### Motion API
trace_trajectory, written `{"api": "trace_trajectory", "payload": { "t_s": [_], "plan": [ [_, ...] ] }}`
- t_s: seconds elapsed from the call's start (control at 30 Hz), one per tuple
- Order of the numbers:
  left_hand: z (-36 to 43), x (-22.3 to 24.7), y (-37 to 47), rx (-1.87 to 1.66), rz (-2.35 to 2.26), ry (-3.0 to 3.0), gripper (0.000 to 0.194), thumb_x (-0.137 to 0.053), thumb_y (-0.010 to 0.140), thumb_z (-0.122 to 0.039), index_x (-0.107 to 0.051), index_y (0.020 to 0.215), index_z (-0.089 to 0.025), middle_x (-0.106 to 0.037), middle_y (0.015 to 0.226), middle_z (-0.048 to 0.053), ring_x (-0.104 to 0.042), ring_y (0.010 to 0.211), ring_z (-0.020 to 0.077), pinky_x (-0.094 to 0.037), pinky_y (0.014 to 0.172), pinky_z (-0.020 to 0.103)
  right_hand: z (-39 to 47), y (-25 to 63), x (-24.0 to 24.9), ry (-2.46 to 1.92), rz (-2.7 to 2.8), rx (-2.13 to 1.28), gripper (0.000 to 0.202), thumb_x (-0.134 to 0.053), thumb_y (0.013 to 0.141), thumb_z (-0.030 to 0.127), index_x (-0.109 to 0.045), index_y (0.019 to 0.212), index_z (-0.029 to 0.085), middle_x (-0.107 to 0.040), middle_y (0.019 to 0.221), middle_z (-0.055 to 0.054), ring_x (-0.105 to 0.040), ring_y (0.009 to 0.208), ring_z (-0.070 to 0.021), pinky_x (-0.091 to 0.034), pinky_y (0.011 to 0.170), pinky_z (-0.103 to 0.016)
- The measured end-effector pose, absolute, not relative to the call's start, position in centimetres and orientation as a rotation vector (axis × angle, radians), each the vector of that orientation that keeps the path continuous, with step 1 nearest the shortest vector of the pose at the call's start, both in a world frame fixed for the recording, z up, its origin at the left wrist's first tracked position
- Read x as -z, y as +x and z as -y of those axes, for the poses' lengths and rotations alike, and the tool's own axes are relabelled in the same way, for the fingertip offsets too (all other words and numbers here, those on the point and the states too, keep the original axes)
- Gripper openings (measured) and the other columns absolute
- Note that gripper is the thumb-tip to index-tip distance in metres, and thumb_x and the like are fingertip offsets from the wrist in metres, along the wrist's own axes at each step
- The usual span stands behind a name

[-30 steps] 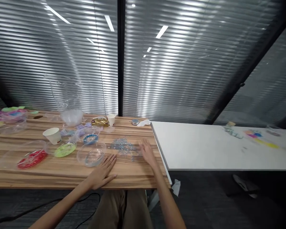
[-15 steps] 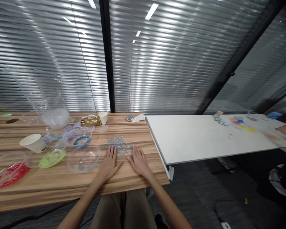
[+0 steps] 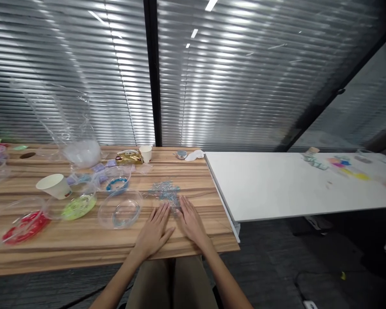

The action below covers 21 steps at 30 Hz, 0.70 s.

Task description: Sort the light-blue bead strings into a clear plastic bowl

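Observation:
My left hand [image 3: 155,231] lies flat on the wooden table [image 3: 186,171], palm down, fingertips at the near edge of a spread of small bluish-silver pieces [image 3: 166,192]. My right hand [image 3: 191,221] is flat too, its fingertips at the right side of the same pieces. Neither hand holds anything. The pieces are too small to make out one by one. Left of my left hand is a clear round dish [image 3: 120,210], with a dish of blue bits [image 3: 117,184] behind it.
Further left are lime-green [image 3: 79,207] and red [image 3: 25,227] dishes, a paper cup [image 3: 54,186] and a plastic bag [image 3: 82,152]. A gold packet [image 3: 128,157] and a second cup [image 3: 146,153] stand behind. A white table [image 3: 276,184] adjoins on the right.
The view has shifted, so the table sits further right. My hands are slightly closer together, my right hand nearer the pieces. The co-worker's hand at the far right is no longer clearly seen.

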<state>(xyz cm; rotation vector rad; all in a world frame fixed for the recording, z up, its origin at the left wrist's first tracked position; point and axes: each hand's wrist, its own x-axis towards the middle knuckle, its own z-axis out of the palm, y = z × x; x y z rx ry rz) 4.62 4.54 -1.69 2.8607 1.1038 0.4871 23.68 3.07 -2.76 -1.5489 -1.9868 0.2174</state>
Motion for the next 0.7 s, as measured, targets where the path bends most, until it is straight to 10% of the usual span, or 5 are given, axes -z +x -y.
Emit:
{"api": "trace_trajectory", "payload": {
  "t_s": [0.37, 0.7],
  "plan": [
    [-4.9, 1.2, 6.1, -0.408, -1.028, 2.893, 0.059, -0.041, 0.094, -0.038, -0.034, 0.144, -0.006, -0.033, 0.149, 0.017, -0.026, 0.141, 0.0277, -0.023, 0.114, 0.050, -1.6, 22.6, 1.3, -1.441, 2.164, -0.182, 0.046, -0.029, 0.103, 0.030, -0.037, 0.144, 0.013, -0.036, 0.147, -0.006, -0.023, 0.141, -0.0221, -0.030, 0.114, -0.046],
    [-2.0, 1.2, 3.2, -0.571, -1.113, 2.899, 0.071, -0.042, 0.097, -0.046, -0.009, 0.152, -0.014, -0.028, 0.152, 0.017, -0.025, 0.141, 0.0287, -0.026, 0.112, 0.050, -0.1, 22.7, 1.9, -1.444, 2.074, -0.200, 0.045, -0.028, 0.103, 0.029, -0.043, 0.141, 0.011, -0.045, 0.141, -0.011, -0.037, 0.135, -0.0218, -0.034, 0.112, -0.046]
  ]
}}
